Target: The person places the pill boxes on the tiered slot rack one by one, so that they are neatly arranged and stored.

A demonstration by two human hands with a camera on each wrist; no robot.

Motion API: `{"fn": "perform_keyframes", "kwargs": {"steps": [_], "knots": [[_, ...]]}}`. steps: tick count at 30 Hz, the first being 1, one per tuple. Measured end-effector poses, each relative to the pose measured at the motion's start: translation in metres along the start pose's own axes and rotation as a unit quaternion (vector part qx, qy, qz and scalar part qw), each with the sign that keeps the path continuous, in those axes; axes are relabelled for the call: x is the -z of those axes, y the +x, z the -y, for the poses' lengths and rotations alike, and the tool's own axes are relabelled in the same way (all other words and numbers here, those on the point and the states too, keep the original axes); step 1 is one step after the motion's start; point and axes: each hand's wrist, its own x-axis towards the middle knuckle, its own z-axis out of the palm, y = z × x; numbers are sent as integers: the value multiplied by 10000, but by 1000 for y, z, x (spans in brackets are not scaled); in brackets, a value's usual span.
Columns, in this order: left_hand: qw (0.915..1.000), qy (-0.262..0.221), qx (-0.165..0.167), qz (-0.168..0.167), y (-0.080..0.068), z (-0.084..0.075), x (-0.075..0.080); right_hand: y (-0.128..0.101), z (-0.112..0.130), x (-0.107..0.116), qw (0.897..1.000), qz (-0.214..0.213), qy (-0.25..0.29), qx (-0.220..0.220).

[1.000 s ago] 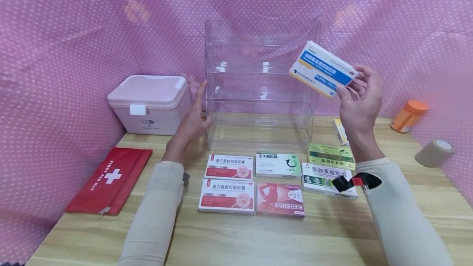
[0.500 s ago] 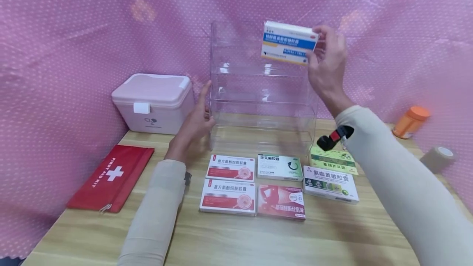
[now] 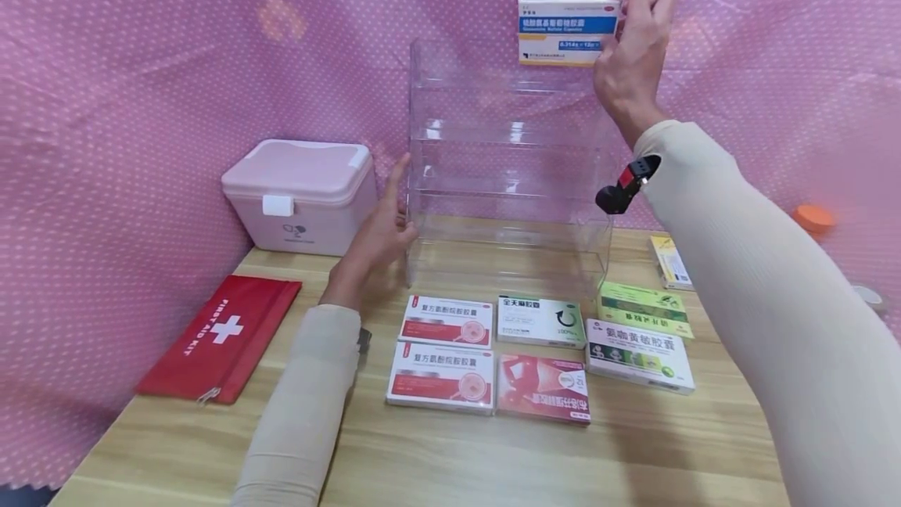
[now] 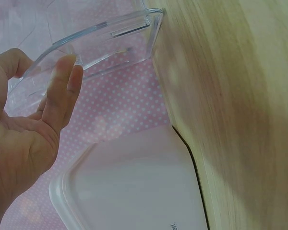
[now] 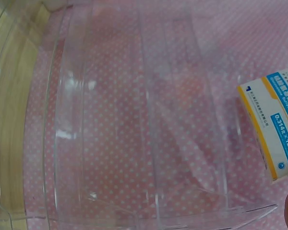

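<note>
Clear plastic is what I am working against, so I go by the edges I can see: the see-through shelf rack stands at the back of the desk, and its top rim is hard to read against the pink dotted cloth. My right hand pinches the blue-and-white medicine box by its right end, thumb and fingers curled round it, and holds it upright and level just above the rack's top right corner, apart from the plastic. My left hand lies with straight fingers flat against the rack's left wall, gripping nothing; the left wrist view shows the fingertips on the clear edge. I judge the careful way is to keep that left palm pressing lightly, since a light rack may slide or tip when the box meets it. I would bring the box down level, long side along the shelf front, and let go only once its bottom sits flat. Gripping one end alone means the far end could dip and catch the rim, so I would keep the wrist steady. Other boxes lie in rows in front of the rack, well below my raised arm, with the pink case just left of my steadying hand.
</note>
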Motion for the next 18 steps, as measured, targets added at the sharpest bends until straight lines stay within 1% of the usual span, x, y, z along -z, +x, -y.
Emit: {"fn": "perform_keyframes", "kwargs": {"steps": [7,10,18], "knots": [[10000,-55,-3,35,-2,-4,-3,-2,-1,-8,9990,442,-18,-85],[10000,-55,2,53,-2,-6,-3,-1,3,-9,9980,568,-132,-223],[10000,-16,-28,14,2,-6,-3,2,7,-14,9931,836,-676,-471]]}}
